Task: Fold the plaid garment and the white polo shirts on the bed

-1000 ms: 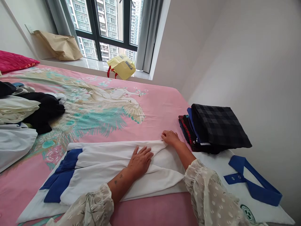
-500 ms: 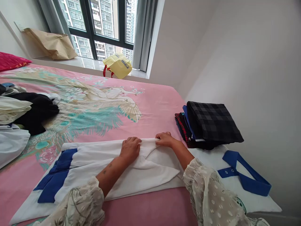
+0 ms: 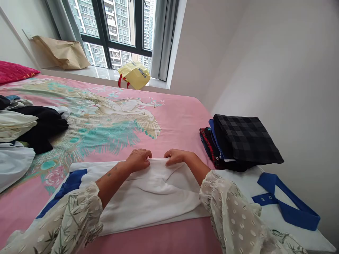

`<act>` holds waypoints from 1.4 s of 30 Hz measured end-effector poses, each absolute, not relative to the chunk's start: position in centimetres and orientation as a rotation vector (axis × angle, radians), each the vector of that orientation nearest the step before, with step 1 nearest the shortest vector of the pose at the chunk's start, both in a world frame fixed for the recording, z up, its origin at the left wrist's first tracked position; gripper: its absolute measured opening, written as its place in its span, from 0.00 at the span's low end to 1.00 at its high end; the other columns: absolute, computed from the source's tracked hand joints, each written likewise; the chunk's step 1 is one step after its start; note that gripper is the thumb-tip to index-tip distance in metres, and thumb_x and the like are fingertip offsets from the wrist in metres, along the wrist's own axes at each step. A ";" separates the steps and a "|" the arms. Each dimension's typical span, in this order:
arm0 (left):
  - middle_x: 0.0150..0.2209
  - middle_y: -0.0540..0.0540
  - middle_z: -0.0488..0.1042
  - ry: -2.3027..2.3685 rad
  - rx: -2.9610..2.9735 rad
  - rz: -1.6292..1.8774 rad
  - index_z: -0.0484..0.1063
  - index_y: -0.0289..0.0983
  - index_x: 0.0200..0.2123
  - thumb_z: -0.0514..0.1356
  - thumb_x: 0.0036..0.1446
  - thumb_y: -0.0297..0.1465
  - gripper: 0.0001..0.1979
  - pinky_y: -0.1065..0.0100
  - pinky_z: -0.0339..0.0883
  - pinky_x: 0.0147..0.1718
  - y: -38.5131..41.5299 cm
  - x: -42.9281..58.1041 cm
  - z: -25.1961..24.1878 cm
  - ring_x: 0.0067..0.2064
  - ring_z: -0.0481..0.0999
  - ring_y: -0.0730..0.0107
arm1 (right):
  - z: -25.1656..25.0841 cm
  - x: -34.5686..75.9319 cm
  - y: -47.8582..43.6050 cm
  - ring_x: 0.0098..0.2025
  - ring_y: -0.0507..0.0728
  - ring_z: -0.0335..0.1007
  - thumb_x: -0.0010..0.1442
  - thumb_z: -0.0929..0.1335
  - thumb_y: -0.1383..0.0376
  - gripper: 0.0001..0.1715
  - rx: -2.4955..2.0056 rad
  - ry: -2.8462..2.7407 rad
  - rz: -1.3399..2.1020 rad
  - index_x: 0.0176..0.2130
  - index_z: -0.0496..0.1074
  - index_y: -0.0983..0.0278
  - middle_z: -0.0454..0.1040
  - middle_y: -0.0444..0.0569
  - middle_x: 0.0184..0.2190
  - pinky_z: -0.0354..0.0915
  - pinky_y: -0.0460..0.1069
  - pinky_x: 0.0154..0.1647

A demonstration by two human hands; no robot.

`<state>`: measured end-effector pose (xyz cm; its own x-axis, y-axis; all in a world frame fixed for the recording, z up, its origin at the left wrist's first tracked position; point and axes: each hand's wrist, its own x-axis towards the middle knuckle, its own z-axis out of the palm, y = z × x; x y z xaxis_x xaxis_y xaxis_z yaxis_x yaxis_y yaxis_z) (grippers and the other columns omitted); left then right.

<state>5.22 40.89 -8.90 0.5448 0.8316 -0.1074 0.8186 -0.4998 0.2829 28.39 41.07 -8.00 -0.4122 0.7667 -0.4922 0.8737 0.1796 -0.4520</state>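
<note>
A white polo shirt [image 3: 159,201] with a blue collar [image 3: 299,211] lies sideways across the bed, its body folded over lengthwise. Its blue band [image 3: 67,185] shows at the left, partly covered by my left forearm and sleeve. At the shirt's far edge, my left hand [image 3: 137,160] has its fingers curled over the cloth. Just to the right, my right hand [image 3: 176,157] pinches the same edge between thumb and fingers. A small gap separates the two hands. The shirt's lower right part is hidden behind my right sleeve.
A stack of folded clothes, a black checked one [image 3: 249,139] on top, stands at the right against the wall, touching the shirt. Loose clothes [image 3: 39,127] are heaped at the left on the pink bedspread [image 3: 180,120]. A yellow bag [image 3: 136,74] and a brown paper bag [image 3: 63,54] rest by the window.
Both hands have shifted slightly left along the far edge. The pointed front flap of the shirt is now drawn in flatter, and my left forearm covers more of the blue band.
</note>
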 end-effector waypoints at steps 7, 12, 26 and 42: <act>0.40 0.44 0.78 1.376 2.423 -0.116 0.74 0.41 0.37 0.50 0.49 0.34 0.16 0.60 0.61 0.42 41.0 3.6 -8.7 0.43 0.74 0.57 | -7.9 25.0 42.5 0.34 0.52 0.68 0.43 0.72 0.55 0.21 1.460 2.261 -1.226 0.38 0.74 0.60 0.74 0.40 0.35 0.59 0.43 0.31; 0.37 0.41 0.79 1.475 2.367 -0.201 0.74 0.39 0.30 0.46 0.53 0.35 0.17 0.60 0.60 0.41 42.2 -0.5 -9.5 0.41 0.75 0.56 | -7.6 23.3 43.2 0.31 0.52 0.69 0.43 0.72 0.56 0.17 1.426 2.106 -1.329 0.34 0.74 0.61 0.75 0.41 0.32 0.61 0.44 0.28; 0.25 0.52 0.67 1.431 2.068 -0.020 0.66 0.38 0.25 0.55 0.45 0.41 0.12 0.69 0.52 0.27 40.9 -6.2 -10.2 0.30 0.67 0.67 | -8.8 21.7 43.6 0.29 0.49 0.65 0.45 0.71 0.58 0.13 1.467 2.124 -1.447 0.33 0.70 0.61 0.71 0.39 0.29 0.61 0.43 0.29; 0.28 0.47 0.74 1.515 2.054 -0.258 0.71 0.38 0.25 0.57 0.42 0.42 0.13 0.66 0.58 0.31 41.6 -9.6 -9.9 0.33 0.71 0.61 | -8.9 27.6 42.5 0.28 0.52 0.68 0.40 0.74 0.57 0.18 1.586 1.748 -1.426 0.32 0.76 0.64 0.74 0.43 0.28 0.63 0.45 0.29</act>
<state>-9.60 41.65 -9.90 0.3406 0.8146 -0.4695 0.9240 -0.1977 0.3273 27.56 42.45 -8.93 -0.2898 0.5091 -0.8104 0.8962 -0.1527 -0.4164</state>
